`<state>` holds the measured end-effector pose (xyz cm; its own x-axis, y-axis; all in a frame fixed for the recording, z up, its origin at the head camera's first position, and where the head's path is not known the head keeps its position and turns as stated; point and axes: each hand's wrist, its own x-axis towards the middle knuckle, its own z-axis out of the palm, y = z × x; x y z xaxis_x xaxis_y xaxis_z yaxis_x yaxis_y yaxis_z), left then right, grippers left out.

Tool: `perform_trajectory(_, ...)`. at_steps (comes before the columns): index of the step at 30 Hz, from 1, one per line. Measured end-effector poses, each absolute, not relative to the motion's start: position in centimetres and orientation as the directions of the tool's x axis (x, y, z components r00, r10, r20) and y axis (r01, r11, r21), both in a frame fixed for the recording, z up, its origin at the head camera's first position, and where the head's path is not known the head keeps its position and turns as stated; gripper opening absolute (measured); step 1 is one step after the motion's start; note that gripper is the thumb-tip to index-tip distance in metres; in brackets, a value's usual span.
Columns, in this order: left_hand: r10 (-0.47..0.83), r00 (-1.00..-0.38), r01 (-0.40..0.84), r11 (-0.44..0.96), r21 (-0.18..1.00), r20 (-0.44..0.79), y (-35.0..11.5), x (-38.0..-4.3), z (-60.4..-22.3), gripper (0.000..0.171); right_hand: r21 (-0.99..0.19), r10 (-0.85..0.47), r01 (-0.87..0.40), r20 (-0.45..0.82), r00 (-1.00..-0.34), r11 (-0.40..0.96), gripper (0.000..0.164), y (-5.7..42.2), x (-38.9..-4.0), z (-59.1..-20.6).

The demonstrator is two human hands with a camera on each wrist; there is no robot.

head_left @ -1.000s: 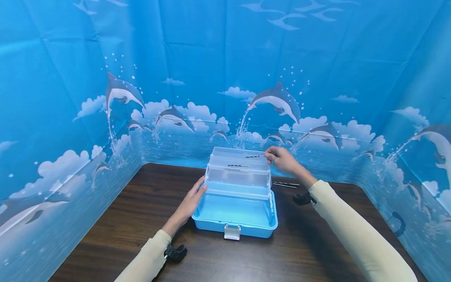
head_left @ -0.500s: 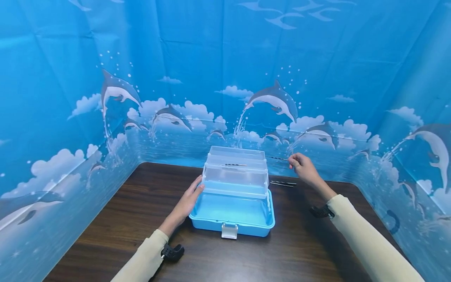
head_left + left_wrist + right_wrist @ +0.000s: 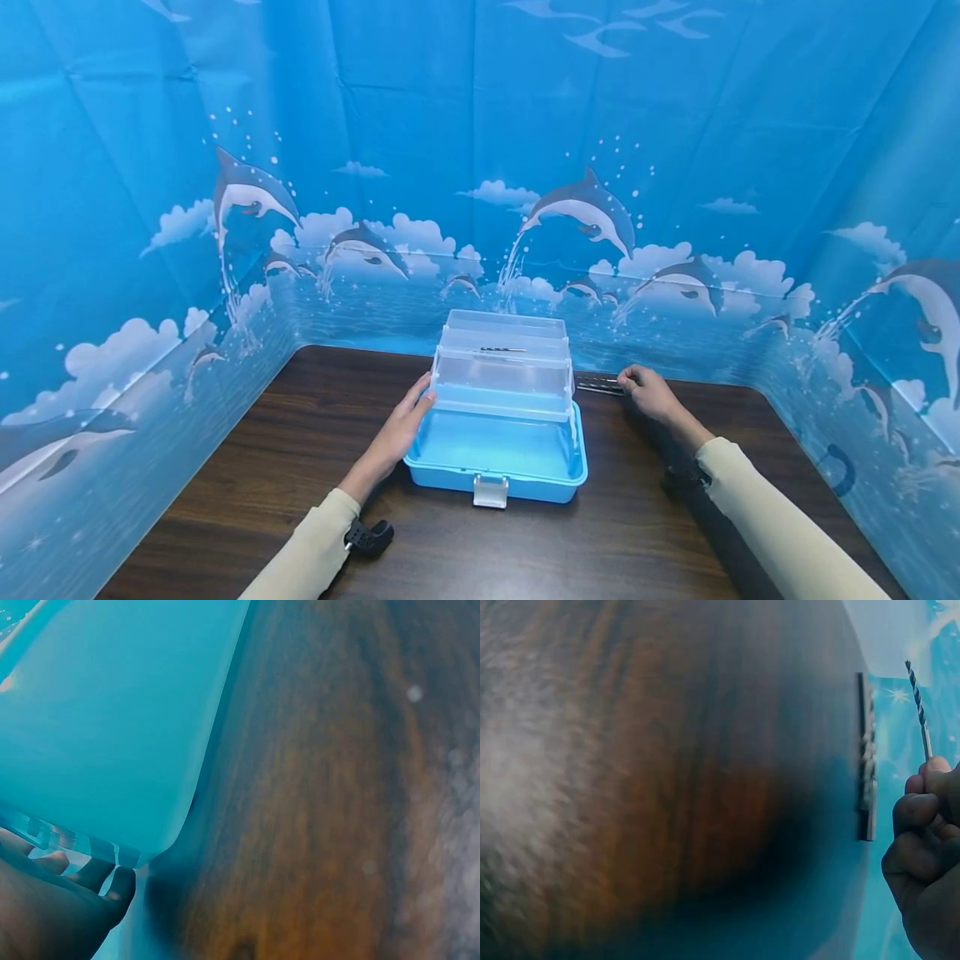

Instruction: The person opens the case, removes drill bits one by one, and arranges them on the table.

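Observation:
A light-blue toolbox [image 3: 450, 478] with clear fold-out trays [image 3: 502, 381] stands open on the table. My left hand [image 3: 396, 427] holds its left side, thumb near the tray edge; the left wrist view shows bent fingers [image 3: 120, 889] at the corner. In an upper tray lies one drill bit [image 3: 501, 349]. Beyond the box's right side, my right hand [image 3: 648, 392] pinches a thin drill bit [image 3: 921, 709] by its plain shank, fluted end pointing away. Just below that hand, thicker drill bits [image 3: 868, 761] lie together on the table.
The dark wooden table [image 3: 300, 467] runs back to a blue dolphin-print curtain [image 3: 420, 167], which also encloses both sides. A white latch [image 3: 491, 491] hangs open at the box front. Black bands [image 3: 367, 537] sit on the wrists.
My right hand has moved right from above the upper tray, then down to the bits on the table, still pinching the thin drill bit. The left hand stays on the toolbox.

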<state>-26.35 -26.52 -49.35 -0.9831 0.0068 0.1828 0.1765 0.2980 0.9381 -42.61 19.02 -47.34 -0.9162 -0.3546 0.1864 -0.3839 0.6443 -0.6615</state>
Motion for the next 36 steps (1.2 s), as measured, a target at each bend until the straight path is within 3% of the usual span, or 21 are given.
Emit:
perform_trajectory(9, 0.014, -0.982, 0.181, 0.308, 0.934, 0.186, -26.5, -26.3, -49.1, 0.065, -0.594, -0.375, -0.384, 0.146, -0.915, 0.707, 0.017, 18.9, -42.4, -48.1)
perform_trajectory(20, 0.011, -0.983, 0.176, 0.306, 0.935, 0.182, -26.5, -26.2, -49.1, 0.067, -0.528, -0.295, -0.318, 0.13, -0.947, 0.788, 0.013, 18.8, -42.2, -48.8)
perform_trajectory(36, 0.018, -0.984, 0.173, 0.284, 0.943, 0.175, -26.5, -26.2, -49.1, 0.068, -0.51, -0.294, -0.332, 0.156, -0.943, 0.794, 0.01, 18.8, -42.2, -49.1)
